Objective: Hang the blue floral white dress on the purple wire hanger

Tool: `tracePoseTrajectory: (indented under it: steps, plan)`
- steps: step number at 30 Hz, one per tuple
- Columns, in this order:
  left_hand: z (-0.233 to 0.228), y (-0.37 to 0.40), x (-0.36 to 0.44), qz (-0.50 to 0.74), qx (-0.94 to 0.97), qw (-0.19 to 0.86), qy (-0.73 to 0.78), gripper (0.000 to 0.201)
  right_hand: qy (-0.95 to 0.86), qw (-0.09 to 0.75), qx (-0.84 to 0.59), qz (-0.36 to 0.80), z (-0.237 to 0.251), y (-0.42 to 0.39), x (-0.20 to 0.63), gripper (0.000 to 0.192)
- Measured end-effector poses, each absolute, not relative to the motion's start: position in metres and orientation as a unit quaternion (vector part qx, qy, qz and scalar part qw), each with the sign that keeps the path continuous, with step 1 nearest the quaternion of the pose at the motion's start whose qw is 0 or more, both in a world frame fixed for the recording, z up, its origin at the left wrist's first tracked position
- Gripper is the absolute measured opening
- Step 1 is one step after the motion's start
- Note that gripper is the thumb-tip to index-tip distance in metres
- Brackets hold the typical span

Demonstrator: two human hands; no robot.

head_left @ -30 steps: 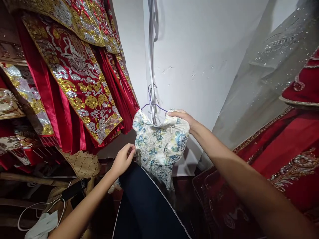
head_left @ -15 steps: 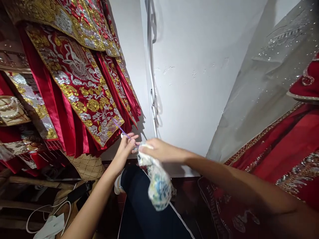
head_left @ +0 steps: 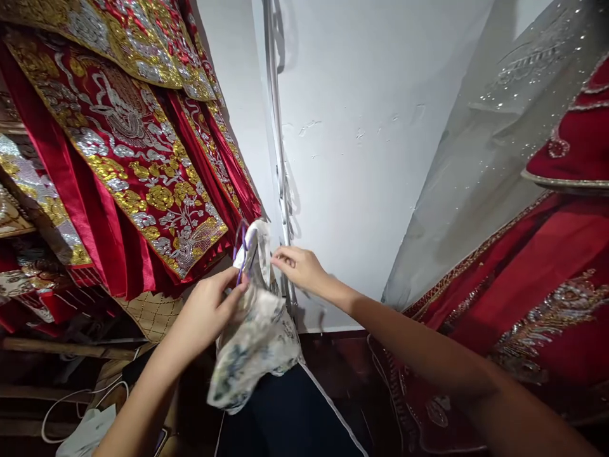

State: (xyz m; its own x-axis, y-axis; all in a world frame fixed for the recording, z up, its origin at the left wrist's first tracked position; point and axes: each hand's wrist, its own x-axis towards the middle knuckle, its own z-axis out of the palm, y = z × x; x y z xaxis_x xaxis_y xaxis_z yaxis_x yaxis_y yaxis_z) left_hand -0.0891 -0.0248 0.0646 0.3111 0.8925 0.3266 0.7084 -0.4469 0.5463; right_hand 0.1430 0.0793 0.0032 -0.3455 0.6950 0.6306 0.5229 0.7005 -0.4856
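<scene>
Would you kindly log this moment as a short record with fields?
left hand: grips the floral garment and a purple hanger
right hand: fingers pinch the garment's upper edge
left side: red embroidered robes hanging
right side: red beaded gown
behind: white wall with metal pole

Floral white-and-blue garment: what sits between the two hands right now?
In the head view, the garment's bunched top and purple wire hanger lie between left hand and right hand.

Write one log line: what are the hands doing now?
left hand: holds floral garment and purple hanger | right hand: pinching garment top | nearby: red embroidered robes
</scene>
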Motion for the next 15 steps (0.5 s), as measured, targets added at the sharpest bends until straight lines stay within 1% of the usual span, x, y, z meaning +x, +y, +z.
tracePoseTrajectory:
  steps: [1,2,4,5,6,7,9,11,13,15]
  plan:
    - [0.067,-0.028,-0.095,0.284,0.805,0.126,0.506,0.024,-0.796,0.452,-0.386,0.112,0.003,0.085,0.150,0.023]
    - [0.067,-0.029,-0.102,0.280,0.810,0.105,0.504,0.024,-0.780,0.466,-0.402,0.114,0.002,0.091,0.158,0.034]
    - [0.066,-0.029,-0.118,0.303,0.810,0.077,0.496,0.025,-0.776,0.462,-0.416,0.110,0.001,0.097,0.172,0.060]
    - [0.064,-0.027,-0.126,0.320,0.805,0.068,0.494,0.026,-0.785,0.454,-0.406,0.112,0.001,0.099,0.177,0.065]
    - [0.063,-0.025,-0.134,0.337,0.799,0.061,0.494,0.027,-0.792,0.454,-0.390,0.116,0.003,0.099,0.181,0.063]
    - [0.063,-0.023,-0.142,0.351,0.794,0.052,0.493,0.028,-0.792,0.468,-0.373,0.119,0.005,0.099,0.183,0.058]
    - [0.065,-0.021,-0.158,0.363,0.797,0.038,0.482,0.029,-0.766,0.526,-0.352,0.113,0.014,0.098,0.184,0.050]
    - [0.073,-0.022,-0.169,0.364,0.819,0.022,0.444,0.027,-0.736,0.577,-0.340,0.105,0.028,0.098,0.183,0.050]
    - [0.082,-0.025,-0.175,0.382,0.834,0.001,0.399,0.022,-0.753,0.561,-0.316,0.140,0.042,0.096,0.183,0.044]
    - [0.090,-0.026,-0.173,0.436,0.817,-0.028,0.376,0.016,-0.774,0.516,-0.296,0.216,0.052,0.090,0.185,0.033]
